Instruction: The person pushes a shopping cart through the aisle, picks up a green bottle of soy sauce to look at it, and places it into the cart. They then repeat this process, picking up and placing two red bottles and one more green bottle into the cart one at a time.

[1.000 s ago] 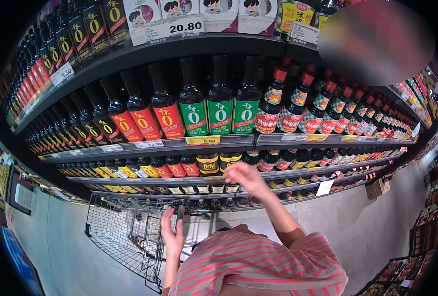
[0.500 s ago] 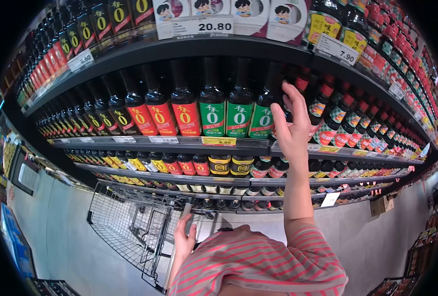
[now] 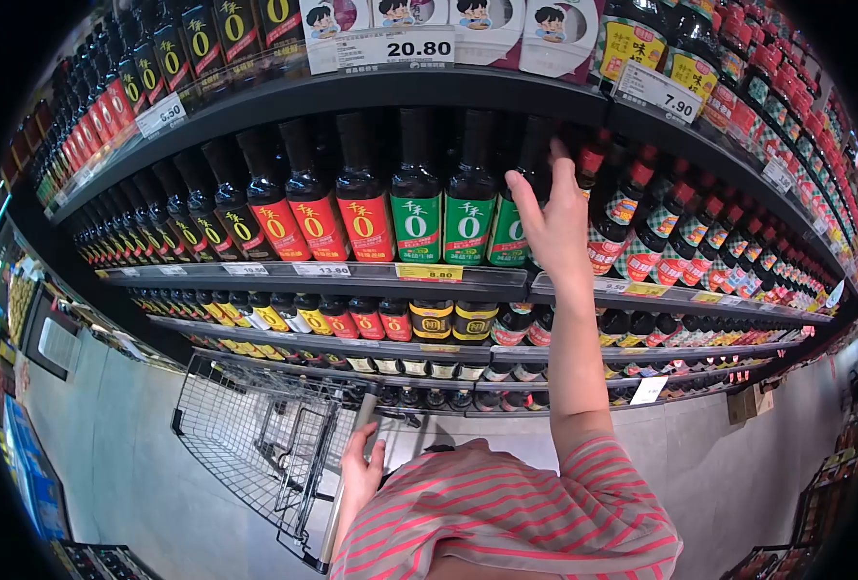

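our right hand (image 3: pixel 556 232) is wide, thumb apart from the fingers, with nothing seen in its grip. the green-label bottle (image 3: pixel 507 232) stands upright just left of the palm, partly hidden by it; we cannot tell whether our fingertips touch its dark neck. as we judge it, the hand does best spread around one neck, closing evenly and keeping the bottle upright. glass is likely slippery, and a wrist swung sideways could knock the red-cap bottles (image 3: pixel 607 244) just right of the hand.

the shelf lip (image 3: pixel 482 280) runs below the palm, so a bottle's base should clear it. the upper shelf (image 3: pixel 506 87) caps the room above our fingertips; the freest way is back toward us. well below, our left hand (image 3: pixel 359 469) is at the cart handle (image 3: pixel 365 410), its grip unclear, with the cart (image 3: pixel 231 440) beyond it to the left.
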`<action>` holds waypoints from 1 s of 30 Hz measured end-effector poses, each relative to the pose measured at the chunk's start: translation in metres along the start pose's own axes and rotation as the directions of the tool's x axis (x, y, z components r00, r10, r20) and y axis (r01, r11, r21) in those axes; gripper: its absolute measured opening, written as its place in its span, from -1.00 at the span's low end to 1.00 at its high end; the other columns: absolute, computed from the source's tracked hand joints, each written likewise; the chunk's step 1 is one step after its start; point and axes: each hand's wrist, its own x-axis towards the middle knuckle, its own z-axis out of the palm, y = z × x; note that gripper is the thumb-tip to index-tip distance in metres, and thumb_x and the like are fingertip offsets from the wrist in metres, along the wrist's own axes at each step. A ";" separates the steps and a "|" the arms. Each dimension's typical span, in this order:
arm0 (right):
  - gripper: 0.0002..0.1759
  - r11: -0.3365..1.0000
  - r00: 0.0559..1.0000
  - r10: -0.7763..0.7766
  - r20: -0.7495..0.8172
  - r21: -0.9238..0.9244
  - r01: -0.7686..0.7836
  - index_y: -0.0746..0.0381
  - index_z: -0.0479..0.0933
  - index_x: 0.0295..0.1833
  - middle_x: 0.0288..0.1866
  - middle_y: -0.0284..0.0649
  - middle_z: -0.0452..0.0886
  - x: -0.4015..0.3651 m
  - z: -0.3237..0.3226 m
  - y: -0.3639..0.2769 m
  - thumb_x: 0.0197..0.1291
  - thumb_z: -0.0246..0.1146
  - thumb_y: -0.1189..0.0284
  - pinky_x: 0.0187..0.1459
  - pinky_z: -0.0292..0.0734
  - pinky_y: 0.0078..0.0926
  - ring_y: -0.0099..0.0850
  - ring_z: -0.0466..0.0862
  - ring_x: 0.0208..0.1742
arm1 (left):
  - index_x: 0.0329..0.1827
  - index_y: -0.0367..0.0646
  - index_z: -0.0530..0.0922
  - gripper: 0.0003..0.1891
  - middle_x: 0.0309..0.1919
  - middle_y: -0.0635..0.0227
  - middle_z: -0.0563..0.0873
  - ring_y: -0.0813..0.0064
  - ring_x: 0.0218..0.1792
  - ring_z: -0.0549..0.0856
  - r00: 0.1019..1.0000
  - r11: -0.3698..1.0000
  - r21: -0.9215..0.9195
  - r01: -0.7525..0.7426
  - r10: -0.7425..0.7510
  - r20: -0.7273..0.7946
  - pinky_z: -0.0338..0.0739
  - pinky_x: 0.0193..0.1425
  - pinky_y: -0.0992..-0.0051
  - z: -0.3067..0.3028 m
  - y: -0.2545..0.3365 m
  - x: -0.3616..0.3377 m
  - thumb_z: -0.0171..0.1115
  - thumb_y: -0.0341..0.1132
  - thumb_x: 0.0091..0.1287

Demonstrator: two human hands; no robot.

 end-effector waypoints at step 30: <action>-0.64 0.934 0.987 0.142 -0.075 0.340 -0.109 0.34 0.37 0.04 -0.10 -0.09 0.68 0.007 0.012 -0.002 0.31 0.35 0.40 -0.05 0.55 -0.42 -0.39 0.67 -0.12 | 0.18 -0.29 0.60 -0.67 0.10 0.02 0.71 0.09 0.17 0.68 1.000 0.996 -0.091 0.005 -0.006 -0.017 0.51 0.30 0.30 0.007 -0.009 -0.010 0.25 -0.42 0.38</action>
